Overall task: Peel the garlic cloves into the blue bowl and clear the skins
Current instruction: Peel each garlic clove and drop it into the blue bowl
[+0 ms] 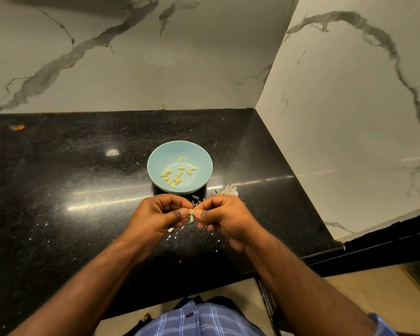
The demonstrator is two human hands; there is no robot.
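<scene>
On the left, the left hand point(161, 212) has its fingers curled in, thumb and fingertips pinching one end of a small pale garlic clove point(191, 211). The clove sits between the two thumbs, its long axis running left to right, so each hand has one end of it. The right hand point(222, 215) pinches the other end in the same way, fingers curled under. Both hands are equally near the clove; neither has the advantage.

A flake of skin point(191, 219) hangs just below the clove, and more pale skin scraps point(174, 235) lie scattered on the black countertop point(58, 190) under and near the hands.

The blue bowl point(180, 166) stands directly beyond the hands, on the far side, its near rim just past the knuckles. It holds about a dozen peeled cloves point(171, 178), mostly gathered toward its near-left part. To the right of the bowl's near edge lies a larger heap of papery skins point(227, 190).

Once this clove is bare, the move it calls for is a short reach straight forward over the near rim, and either hand could probably make the drop.
</scene>
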